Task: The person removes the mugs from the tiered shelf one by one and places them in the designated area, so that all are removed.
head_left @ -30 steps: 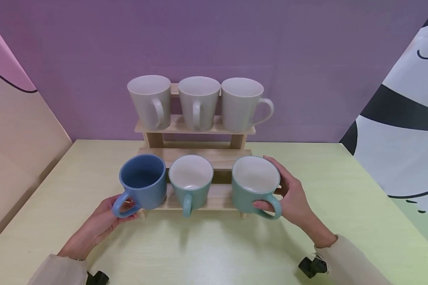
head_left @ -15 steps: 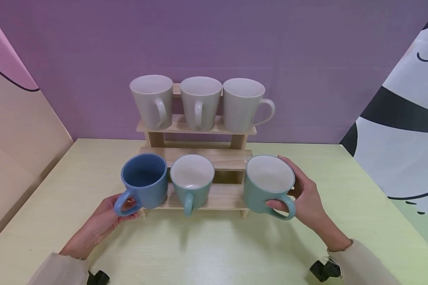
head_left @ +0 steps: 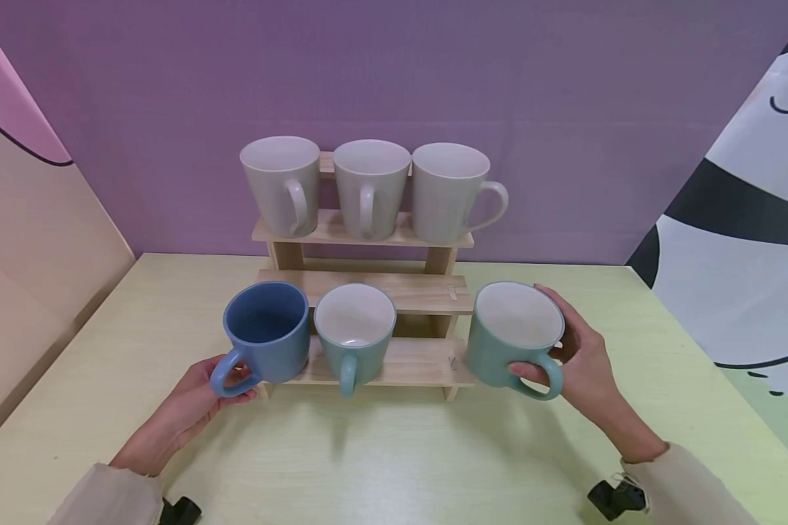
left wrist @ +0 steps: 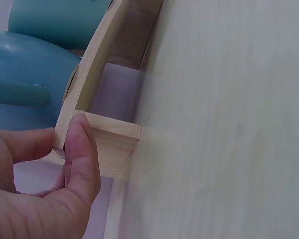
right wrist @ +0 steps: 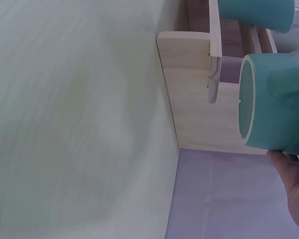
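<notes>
Shifted right since prior frame: teal mug (head_left: 492, 354), pinched in R grip (head_left: 584, 361), raised clear of shelf (head_left: 423, 361) just left of that grip. L grip (head_left: 187, 405) pinches shelf's opposite end, prob. steadying it; best keep teal mug level w/ firm hold.

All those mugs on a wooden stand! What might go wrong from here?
The held teal mug is clear of the wooden stand, so it might fall if the right hand slips. The left hand pinches the end of the bottom board; a tug could jolt the blue mug there. Its handle juts close to that hand and might get knocked.
</notes>
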`<state>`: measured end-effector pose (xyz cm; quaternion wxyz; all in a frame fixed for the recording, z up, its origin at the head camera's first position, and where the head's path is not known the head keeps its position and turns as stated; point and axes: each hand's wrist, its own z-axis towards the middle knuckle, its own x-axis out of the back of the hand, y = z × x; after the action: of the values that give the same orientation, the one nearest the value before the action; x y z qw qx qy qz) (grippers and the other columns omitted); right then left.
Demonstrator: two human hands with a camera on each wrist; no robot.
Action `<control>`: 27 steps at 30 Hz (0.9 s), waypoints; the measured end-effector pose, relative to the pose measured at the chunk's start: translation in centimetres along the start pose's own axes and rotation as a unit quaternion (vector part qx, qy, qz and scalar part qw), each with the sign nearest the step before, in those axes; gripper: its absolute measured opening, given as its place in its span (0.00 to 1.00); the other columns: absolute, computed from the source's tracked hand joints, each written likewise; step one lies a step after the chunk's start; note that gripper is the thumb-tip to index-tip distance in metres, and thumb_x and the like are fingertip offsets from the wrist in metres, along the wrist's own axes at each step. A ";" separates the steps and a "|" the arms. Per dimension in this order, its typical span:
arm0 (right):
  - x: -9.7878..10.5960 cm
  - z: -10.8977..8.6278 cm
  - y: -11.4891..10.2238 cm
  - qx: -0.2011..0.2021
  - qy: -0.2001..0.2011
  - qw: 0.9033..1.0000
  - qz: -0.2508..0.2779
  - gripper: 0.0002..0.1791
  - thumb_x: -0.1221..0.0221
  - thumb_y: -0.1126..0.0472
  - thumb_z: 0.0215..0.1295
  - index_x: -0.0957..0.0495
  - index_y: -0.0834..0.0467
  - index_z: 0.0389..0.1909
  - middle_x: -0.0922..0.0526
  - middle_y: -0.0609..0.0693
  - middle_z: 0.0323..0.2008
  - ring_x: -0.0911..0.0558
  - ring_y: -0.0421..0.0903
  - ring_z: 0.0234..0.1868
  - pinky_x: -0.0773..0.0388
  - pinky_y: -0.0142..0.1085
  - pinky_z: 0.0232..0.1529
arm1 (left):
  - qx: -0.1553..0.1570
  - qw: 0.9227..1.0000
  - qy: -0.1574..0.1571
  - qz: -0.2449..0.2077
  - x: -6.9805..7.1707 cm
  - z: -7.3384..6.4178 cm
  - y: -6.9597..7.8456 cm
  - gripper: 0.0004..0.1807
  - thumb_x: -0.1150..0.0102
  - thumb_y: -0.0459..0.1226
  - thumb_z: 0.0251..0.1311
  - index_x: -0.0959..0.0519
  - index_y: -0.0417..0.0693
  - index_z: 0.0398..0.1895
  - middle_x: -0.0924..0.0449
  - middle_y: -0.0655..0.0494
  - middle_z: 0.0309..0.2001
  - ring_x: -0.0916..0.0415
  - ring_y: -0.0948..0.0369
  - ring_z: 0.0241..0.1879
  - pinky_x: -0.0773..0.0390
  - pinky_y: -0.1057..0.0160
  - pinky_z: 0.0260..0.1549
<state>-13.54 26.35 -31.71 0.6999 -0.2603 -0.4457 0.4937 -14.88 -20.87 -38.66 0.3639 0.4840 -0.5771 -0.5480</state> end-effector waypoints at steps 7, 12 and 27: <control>0.6 0.0 0.2 -0.011 0.016 1.000 -0.001 0.51 0.32 0.82 0.38 0.39 0.58 0.68 0.26 0.38 0.53 0.24 0.35 0.48 0.22 0.23 0.38 | -0.001 1.000 0.002 0.004 0.0 0.0 0.1 0.09 0.50 0.30 0.67 0.23 0.54 0.43 0.24 0.59 0.39 0.19 0.64 0.35 0.17 0.69 0.41; 0.8 0.2 0.7 -0.012 0.022 1.000 -0.005 0.51 0.32 0.82 0.39 0.39 0.57 0.68 0.26 0.37 0.53 0.24 0.34 0.49 0.22 0.21 0.39 | 0.004 1.000 0.001 0.003 0.0 -0.2 0.2 0.08 0.49 0.32 0.67 0.24 0.54 0.42 0.23 0.59 0.39 0.19 0.64 0.35 0.18 0.69 0.42; 0.7 1.5 2.6 -0.031 0.073 0.997 -0.022 0.50 0.31 0.78 0.42 0.39 0.55 0.69 0.27 0.34 0.51 0.24 0.32 0.46 0.22 0.19 0.40 | -0.023 0.998 -0.060 0.014 0.8 0.3 0.2 0.10 0.48 0.31 0.66 0.25 0.57 0.43 0.23 0.62 0.42 0.19 0.66 0.40 0.17 0.66 0.43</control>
<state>-16.02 27.83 -32.90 0.7329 -0.3072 -0.4138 0.4441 -15.41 -21.52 -38.58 0.3473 0.4339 -0.5920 -0.5836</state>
